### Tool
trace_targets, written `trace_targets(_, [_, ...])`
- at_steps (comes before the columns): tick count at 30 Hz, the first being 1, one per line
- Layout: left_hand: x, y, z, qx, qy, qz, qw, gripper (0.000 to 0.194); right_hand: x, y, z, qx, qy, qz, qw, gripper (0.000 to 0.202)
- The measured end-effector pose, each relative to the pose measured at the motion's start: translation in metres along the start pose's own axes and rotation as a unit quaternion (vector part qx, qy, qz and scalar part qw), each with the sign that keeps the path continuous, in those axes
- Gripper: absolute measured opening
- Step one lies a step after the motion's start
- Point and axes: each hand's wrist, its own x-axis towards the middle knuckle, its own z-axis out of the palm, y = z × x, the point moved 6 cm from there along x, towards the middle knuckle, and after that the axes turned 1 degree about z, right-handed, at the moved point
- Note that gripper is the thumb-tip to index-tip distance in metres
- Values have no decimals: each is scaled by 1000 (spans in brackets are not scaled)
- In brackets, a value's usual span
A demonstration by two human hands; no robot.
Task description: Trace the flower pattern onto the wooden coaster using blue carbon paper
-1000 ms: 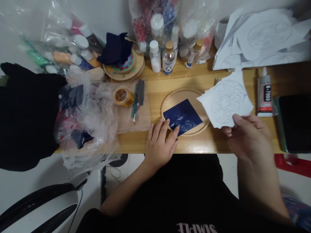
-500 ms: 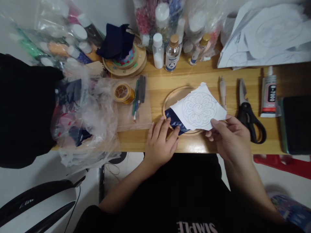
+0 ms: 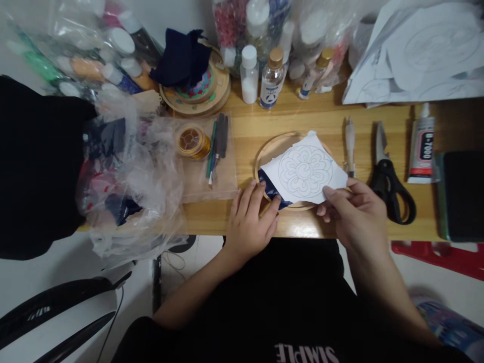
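Note:
A white paper [image 3: 305,171] with a flower drawn inside a circle is pinched at its lower right edge between the thumb and fingers of my right hand [image 3: 357,209]. The paper covers much of a dark blue sheet [image 3: 269,185], whose lower left part shows. Under both lies a round wooden plate [image 3: 274,146], its rim visible at the top left and bottom. My left hand [image 3: 251,219] rests flat at the table's front edge, fingers spread, with fingertips touching the blue sheet.
Right of the plate lie a pen [image 3: 350,143], black-handled scissors [image 3: 391,186], a glue tube [image 3: 421,146] and a dark phone-like slab [image 3: 462,194]. To the left are a gold wire spool [image 3: 192,142], thin tools [image 3: 217,146] and a crumpled plastic bag [image 3: 151,186]. Bottles [image 3: 271,80] line the back.
My right hand has moved the paper slightly left, so it covers more of the blue sheet. My left hand stays in place. The view has shifted a little.

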Motion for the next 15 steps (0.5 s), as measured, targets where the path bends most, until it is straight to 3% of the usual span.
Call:
trace_targets(6, [1,0,-1,-5,11,-2,1000,26,-5,5,6,-32,-34,16,999,35])
trace_targets(12, [-1,-1,-1,-10,21,-2,1000,32,-1,-1,0,30,35,21,999,43])
trace_targets(15, [-1,-1,-1,-10,26,-5,1000,33,3,-2,-4,60,39,19,997,37])
